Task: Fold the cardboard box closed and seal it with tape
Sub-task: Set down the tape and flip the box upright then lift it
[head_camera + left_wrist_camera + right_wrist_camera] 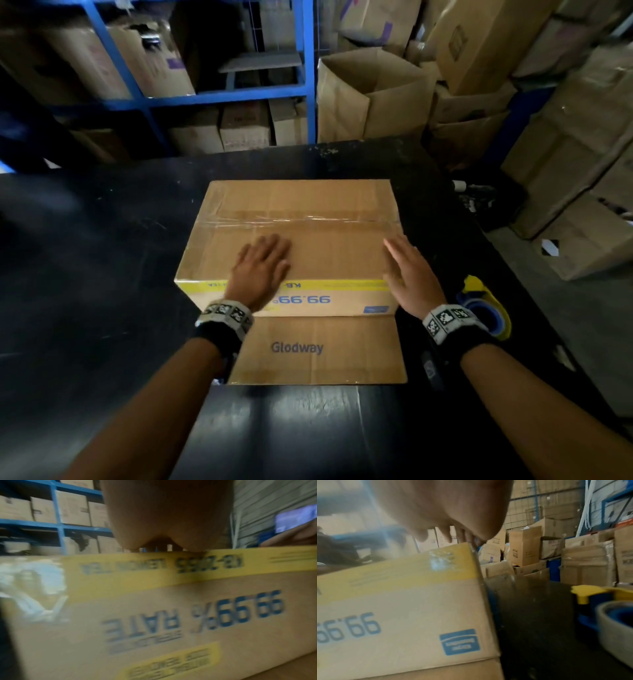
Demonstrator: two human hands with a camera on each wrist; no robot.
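Nearest you, one flap (pixel 317 349) of the cardboard box (pixel 301 253) lies flat on the black table (pixel 102 257), printed "Glodway". Your left hand (pixel 262 269) rests flat, fingers straight, on the box's top; your right hand (pixel 411 274), fingers extended, sits at its right edge. Clear tape (pixel 294 219) already crosses the seam beyond your hands. Press along it evenly. What the box contains is hidden. The tape dispenser (pixel 484 308) waits just right of the box.

Blue shelving (pixel 226 96), stacked cartons (pixel 565 144) (dim)
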